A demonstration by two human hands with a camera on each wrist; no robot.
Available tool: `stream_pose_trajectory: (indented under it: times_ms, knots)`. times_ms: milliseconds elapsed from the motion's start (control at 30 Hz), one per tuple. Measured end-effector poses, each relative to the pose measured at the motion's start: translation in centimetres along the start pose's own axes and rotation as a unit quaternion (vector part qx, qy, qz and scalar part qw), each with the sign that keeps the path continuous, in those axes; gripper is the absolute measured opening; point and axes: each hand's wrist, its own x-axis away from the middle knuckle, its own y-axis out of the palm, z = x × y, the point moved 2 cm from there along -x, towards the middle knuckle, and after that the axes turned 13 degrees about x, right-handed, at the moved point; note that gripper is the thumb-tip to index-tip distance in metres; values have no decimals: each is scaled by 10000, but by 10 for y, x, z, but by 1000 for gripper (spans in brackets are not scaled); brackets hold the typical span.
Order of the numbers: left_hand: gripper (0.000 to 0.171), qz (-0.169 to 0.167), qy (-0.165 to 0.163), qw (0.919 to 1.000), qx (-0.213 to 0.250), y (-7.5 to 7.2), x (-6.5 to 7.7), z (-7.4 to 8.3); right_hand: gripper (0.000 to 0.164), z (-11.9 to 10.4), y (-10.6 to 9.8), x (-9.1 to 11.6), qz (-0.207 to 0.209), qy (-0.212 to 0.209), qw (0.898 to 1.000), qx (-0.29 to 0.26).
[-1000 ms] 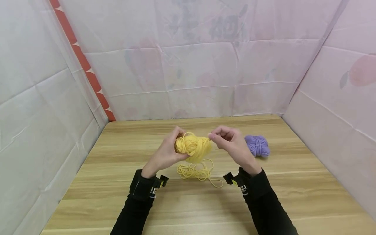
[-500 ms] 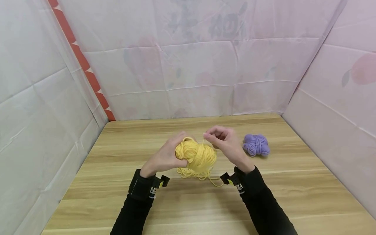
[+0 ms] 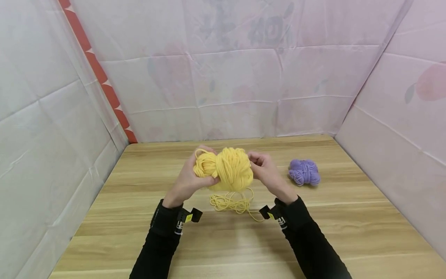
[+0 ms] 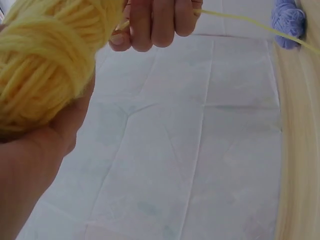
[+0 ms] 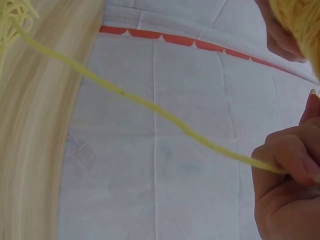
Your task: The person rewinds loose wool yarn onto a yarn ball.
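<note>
My left hand [image 3: 188, 178] grips a fluffy yellow ball of yarn [image 3: 233, 168] above the table, thumb in front and fingers behind. Close at the ball's right side, my right hand [image 3: 267, 172] has its fingers curled round a yellow yarn strand [image 5: 175, 120]. In the right wrist view that strand runs from the fist down to a loose yellow coil [image 5: 12, 22] on the table. The left wrist view shows the ball [image 4: 45, 65] large, with the right hand's curled fingers [image 4: 162, 22] beside it. The right fingertips are partly hidden behind the ball in the head view.
A purple skein of yarn [image 3: 304, 172] lies on the wooden table [image 3: 348, 232] to the right of the hands. Pale cloth walls [image 3: 237, 85] stand along the back and both sides. A red strip [image 3: 101, 75] runs down the left corner.
The yellow ball has been lifted and turned, its wound side now facing up front. My left hand has shifted slightly left; my right hand has moved left and down beside the ball.
</note>
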Motion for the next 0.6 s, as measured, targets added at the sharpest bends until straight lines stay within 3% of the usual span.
stream_pose_trajectory:
  times_ms: [100, 367, 600]
  knots:
    - [52, 296, 45, 9995, -38, -2, -2, -1, 17, -2, -4, 2, 198, -98, 9998, -19]
    - [48, 989, 123, 9916, -829, -4, -7, -7, 14, -12, -12, 9, 908, -455, 9948, 32]
    - [46, 1726, 219, 9798, -988, -5, -10, -10, 21, -23, -5, 12, 1052, -1182, 9870, 275]
